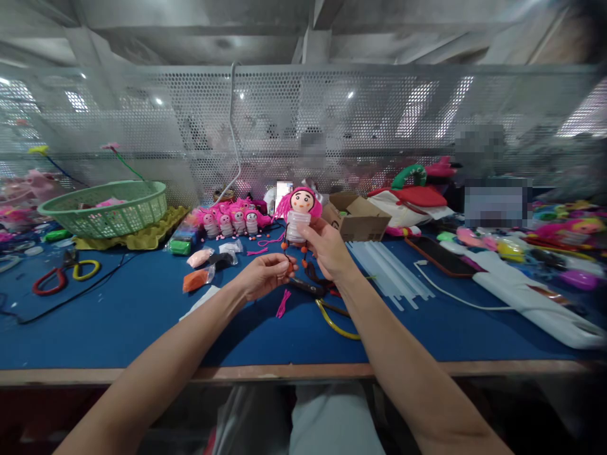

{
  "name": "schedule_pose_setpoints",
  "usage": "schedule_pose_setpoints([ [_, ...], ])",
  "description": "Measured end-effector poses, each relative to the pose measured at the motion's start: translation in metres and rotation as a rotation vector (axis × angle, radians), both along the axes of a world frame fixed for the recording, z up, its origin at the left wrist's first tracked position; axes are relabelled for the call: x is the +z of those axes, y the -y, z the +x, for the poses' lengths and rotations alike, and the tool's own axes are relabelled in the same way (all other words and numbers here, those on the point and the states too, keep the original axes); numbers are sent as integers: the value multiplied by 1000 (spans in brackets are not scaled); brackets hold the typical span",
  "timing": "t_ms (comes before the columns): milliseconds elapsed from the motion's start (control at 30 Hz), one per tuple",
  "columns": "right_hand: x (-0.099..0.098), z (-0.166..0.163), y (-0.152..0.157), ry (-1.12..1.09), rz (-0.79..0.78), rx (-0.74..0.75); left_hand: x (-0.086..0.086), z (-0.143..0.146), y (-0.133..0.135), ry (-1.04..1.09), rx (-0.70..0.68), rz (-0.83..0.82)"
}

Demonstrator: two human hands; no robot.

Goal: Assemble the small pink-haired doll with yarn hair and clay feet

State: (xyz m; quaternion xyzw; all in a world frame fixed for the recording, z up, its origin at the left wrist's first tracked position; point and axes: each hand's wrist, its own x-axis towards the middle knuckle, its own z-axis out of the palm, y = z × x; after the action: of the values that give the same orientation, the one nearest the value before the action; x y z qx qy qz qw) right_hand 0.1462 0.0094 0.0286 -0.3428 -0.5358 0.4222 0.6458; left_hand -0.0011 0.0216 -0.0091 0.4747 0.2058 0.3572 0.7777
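A small doll with pink yarn hair, a painted face and a ribbed whitish body is upright above the table. My right hand is closed round its body from the right. Dark cords with orange beads hang below the body. My left hand pinches the lower end of one of these limbs, at an orange bead partly hidden by the fingertips. Under my hands lie dark-jawed pliers with a yellow handle, and a bundle of pink cord.
Several similar dolls stand behind, left of a cardboard box. A green basket sits on a yellow egg tray at left, near red-and-yellow-handled cutters. Translucent sticks, a phone and a white power strip lie at right.
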Motion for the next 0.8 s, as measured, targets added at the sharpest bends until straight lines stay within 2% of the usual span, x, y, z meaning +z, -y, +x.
schedule_pose_setpoints([
  [533,2,-1,3,12,-11,-13,3,-1,3,-13,-9,1],
  [800,1,0,2,7,-16,-7,5,1,3,-12,56,-5],
])
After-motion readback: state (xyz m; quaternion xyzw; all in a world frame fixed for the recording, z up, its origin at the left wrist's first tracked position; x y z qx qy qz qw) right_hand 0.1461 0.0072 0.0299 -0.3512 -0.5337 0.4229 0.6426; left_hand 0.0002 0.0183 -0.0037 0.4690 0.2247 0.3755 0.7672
